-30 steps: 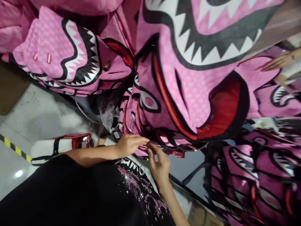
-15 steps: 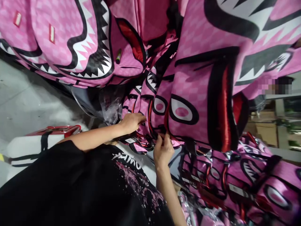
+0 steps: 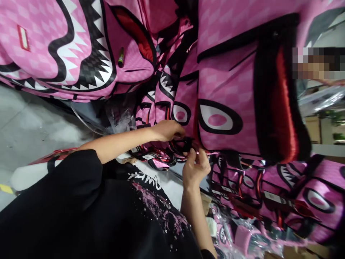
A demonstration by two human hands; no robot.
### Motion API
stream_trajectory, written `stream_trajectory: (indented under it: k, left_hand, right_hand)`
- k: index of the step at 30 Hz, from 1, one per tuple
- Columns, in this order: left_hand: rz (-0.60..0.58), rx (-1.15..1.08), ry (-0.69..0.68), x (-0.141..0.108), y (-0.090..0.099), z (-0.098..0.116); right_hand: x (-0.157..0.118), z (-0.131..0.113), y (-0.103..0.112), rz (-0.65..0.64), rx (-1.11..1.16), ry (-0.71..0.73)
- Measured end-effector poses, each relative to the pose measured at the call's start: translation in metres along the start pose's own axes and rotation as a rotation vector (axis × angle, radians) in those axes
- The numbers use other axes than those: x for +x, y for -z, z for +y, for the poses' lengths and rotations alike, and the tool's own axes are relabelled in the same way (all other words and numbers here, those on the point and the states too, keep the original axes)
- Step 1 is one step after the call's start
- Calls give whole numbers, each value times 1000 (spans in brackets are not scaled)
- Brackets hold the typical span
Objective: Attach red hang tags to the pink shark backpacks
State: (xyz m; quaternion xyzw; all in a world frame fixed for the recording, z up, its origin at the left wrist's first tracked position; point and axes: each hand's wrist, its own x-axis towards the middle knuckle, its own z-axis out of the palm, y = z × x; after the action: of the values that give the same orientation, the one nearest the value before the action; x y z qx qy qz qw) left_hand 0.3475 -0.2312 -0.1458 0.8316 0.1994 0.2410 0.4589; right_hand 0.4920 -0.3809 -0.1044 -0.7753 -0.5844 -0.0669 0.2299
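A row of pink checkered bags [image 3: 184,97] with eye and shark-tooth prints hangs before me. My left hand [image 3: 169,130] reaches in from the left, fingers bent and closed at the lower edge of one bag, by a dark strap-like part [image 3: 185,144]. Just below and to the right, my right hand [image 3: 196,166] pinches at the same lower edge, thumb and fingers together. The fingertips partly hide what they grip. A larger pink bag [image 3: 229,86] with a red-lined opening stands right above my right hand.
A large pink shark-mouth backpack [image 3: 88,46] is at upper left. More pink bags [image 3: 272,183] lie at lower right, near plastic-wrapped pieces [image 3: 245,237]. A white case [image 3: 29,176] with red trim rests at left on the grey floor [image 3: 16,118]. Another person is partly visible at far right.
My left hand has moved right along the bags, closer to my right hand. My right hand has shifted slightly right and up. The view has moved nearer to the bags.
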Motion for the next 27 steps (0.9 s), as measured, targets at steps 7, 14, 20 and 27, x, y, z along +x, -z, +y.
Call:
stream_trajectory:
  k: [7, 14, 20, 27]
  left_hand:
    - [-108, -201, -12, 24, 2, 0]
    - [-235, -480, 166, 37, -9, 10]
    - [-220, -389, 231, 5, 2, 7]
    - [-191, -559, 198, -31, 10, -7]
  right_hand:
    - [1, 11, -3, -62, -39, 43]
    - [2, 16, -20, 26, -220, 65]
    - [-14, 25, -3, 166, -224, 116]
    - [-17, 7, -4, 230, 6, 146]
